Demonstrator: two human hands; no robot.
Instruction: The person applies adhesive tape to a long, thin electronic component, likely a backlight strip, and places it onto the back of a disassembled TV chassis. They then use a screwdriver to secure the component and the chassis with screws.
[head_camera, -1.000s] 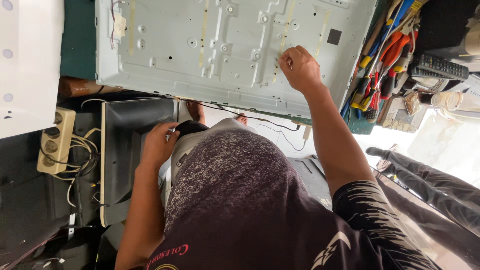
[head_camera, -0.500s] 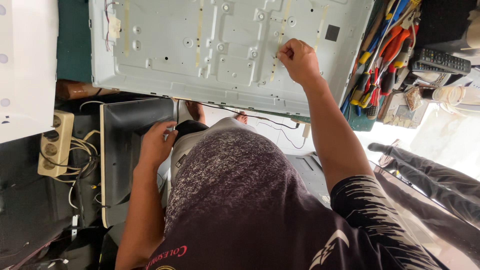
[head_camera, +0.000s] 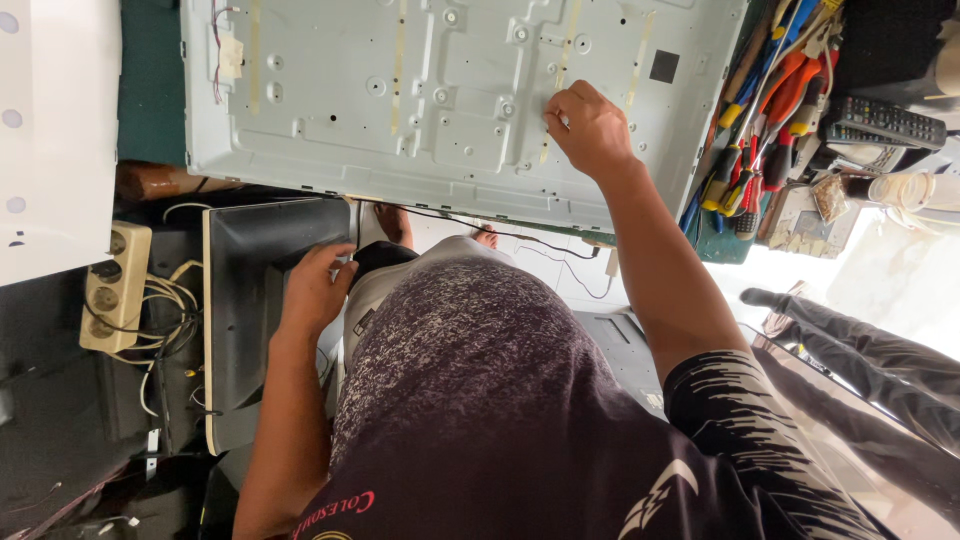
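Grey metal panel (head_camera: 400, 100) lay flat on the table; the right hand (head_camera: 590, 130) pressed clenched against it, while the left hand (head_camera: 318, 290) rested loosely curled beside a black frame (head_camera: 250, 300).

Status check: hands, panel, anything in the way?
Right hand fisted on grey metal panel. Left hand resting at lap beside dark frame. Nothing blocking; tools off right.

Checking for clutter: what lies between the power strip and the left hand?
In the head view, white cables and a black panel lie between the power strip and left hand.
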